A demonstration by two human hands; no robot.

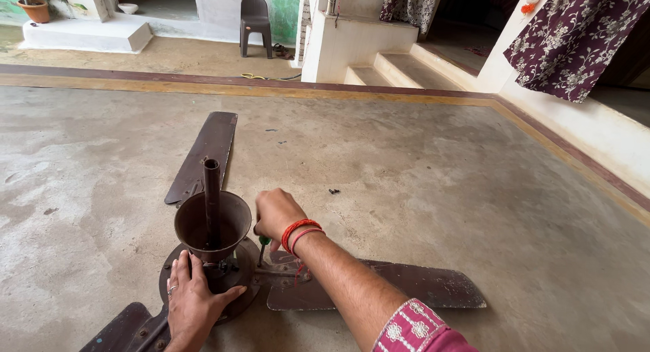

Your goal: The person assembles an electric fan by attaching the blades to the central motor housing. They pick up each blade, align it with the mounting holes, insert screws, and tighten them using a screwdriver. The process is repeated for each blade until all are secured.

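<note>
The right hand's (276,214) fingers (261,220) are curled tight around the handle of a screwdriver (262,249), of which only a bit of green grip and a dark shaft show below the fist. The screwdriver stands nearly upright, its long axis vertical, tip down on the bracket where a blade meets the fan motor (203,274). It sits just right of the motor's cup-shaped cover (233,220), almost touching its rim. Red threads circle the right wrist, and a pink embroidered sleeve shows at the bottom edge.

The left hand (191,299) lies flat on the near side of the motor, fingers spread and pressed against the round housing at the foot of the cup; a ring shows on one finger. It grips nothing, only bears down.

The motor rests on the concrete floor (440,189) with its rod (212,196) rising straight up out of the cup. Three brown blades spread from it: one (206,155) runs away from the motor toward the far side, one (399,284) stretches right of it under the right forearm, and one (128,328) reaches toward the lower left corner.

A small dark bit (334,191) lies on the floor beyond the motor to the right. Far behind the motor stand a plastic chair (256,21), steps (386,64) and a potted plant (34,3); a flowered cloth (575,37) hangs to the far right.
</note>
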